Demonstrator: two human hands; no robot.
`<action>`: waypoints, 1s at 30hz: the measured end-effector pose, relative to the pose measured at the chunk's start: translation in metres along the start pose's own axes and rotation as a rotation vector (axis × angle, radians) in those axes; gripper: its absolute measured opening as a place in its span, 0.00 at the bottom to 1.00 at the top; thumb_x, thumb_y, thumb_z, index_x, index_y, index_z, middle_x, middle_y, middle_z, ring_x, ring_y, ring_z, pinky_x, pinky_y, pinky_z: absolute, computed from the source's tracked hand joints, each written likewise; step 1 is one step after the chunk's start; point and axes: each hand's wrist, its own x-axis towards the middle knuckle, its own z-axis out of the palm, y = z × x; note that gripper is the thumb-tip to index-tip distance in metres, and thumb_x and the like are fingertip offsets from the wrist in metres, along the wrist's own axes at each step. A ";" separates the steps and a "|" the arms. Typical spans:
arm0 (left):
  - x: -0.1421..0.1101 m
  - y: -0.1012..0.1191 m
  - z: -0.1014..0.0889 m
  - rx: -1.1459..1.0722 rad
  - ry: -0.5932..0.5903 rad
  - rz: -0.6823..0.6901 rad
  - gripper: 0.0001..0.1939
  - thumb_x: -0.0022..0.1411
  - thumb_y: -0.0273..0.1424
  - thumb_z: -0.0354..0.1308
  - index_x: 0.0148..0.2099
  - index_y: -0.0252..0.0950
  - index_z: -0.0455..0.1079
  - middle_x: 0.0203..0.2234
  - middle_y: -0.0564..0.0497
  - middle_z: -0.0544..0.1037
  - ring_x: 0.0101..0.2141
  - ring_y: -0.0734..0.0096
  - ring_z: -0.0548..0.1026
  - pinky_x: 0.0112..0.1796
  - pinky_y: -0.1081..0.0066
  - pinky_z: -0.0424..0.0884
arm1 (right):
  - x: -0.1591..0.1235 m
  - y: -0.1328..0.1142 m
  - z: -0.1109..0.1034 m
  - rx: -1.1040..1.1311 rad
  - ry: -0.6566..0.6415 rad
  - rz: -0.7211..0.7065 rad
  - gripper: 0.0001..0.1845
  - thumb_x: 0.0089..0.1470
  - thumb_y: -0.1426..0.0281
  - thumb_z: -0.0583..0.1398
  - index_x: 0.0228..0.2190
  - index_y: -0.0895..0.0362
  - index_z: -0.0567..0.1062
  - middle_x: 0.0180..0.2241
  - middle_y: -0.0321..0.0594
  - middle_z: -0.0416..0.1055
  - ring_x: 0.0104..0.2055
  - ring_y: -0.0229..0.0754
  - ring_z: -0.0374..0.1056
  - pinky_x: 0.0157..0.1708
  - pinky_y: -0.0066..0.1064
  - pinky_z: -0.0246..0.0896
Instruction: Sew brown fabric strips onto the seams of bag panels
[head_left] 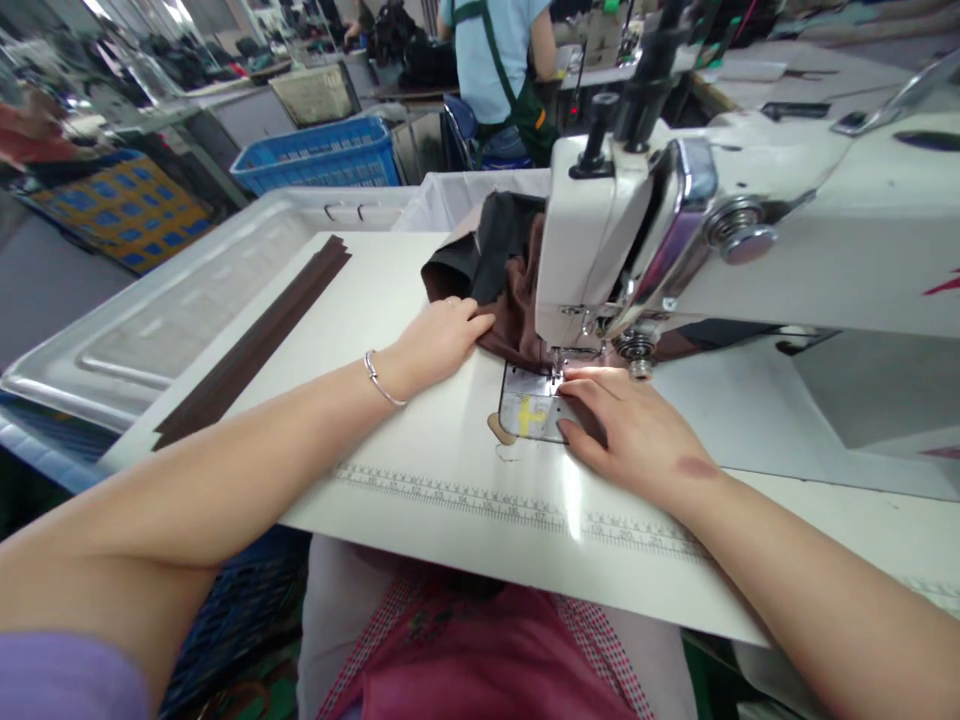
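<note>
A piece of brown fabric [517, 325] with a black layer [506, 245] lies bunched behind and left of the sewing machine [592, 230], its near edge at the presser foot [557, 368]. My left hand [442, 340] is closed at the left side of the fabric, fingertips partly hidden in its folds. Right of the needle, my right hand [626, 420] lies palm down by the metal needle plate [529, 405]. Its fingers stretch toward the presser foot, and the thumb stands apart. Any cloth beneath those fingers is mostly hidden.
Brown fabric strips [255, 345] lie on the left of the white table [405, 440], whose front has a printed ruler [510, 500]. Beyond are a clear plastic tray [187, 300], a blue crate [322, 155], a yellow crate [127, 205] and a seated person [491, 70].
</note>
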 end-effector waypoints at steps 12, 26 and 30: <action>-0.062 0.072 -0.171 -0.552 -0.624 0.362 0.10 0.64 0.30 0.57 0.47 0.44 0.74 0.38 0.56 0.80 0.37 0.75 0.78 0.39 0.79 0.71 | -0.007 -0.032 0.009 0.025 0.138 -0.313 0.25 0.59 0.63 0.57 0.54 0.64 0.69 0.54 0.52 0.68 0.54 0.52 0.63 0.54 0.46 0.61; -0.044 0.056 -0.003 -0.313 -0.114 0.229 0.25 0.72 0.34 0.42 0.68 0.37 0.51 0.65 0.43 0.56 0.66 0.55 0.50 0.63 0.49 0.49 | -0.018 -0.031 0.014 -0.022 0.140 -0.369 0.19 0.58 0.76 0.52 0.49 0.63 0.75 0.50 0.48 0.73 0.51 0.47 0.70 0.50 0.40 0.68; -0.028 0.024 -0.004 -0.360 -0.129 0.417 0.27 0.70 0.33 0.45 0.69 0.38 0.49 0.66 0.44 0.54 0.67 0.57 0.46 0.64 0.50 0.46 | -0.016 -0.034 0.017 0.002 0.129 -0.370 0.19 0.61 0.73 0.51 0.49 0.64 0.75 0.50 0.49 0.73 0.53 0.48 0.69 0.50 0.42 0.67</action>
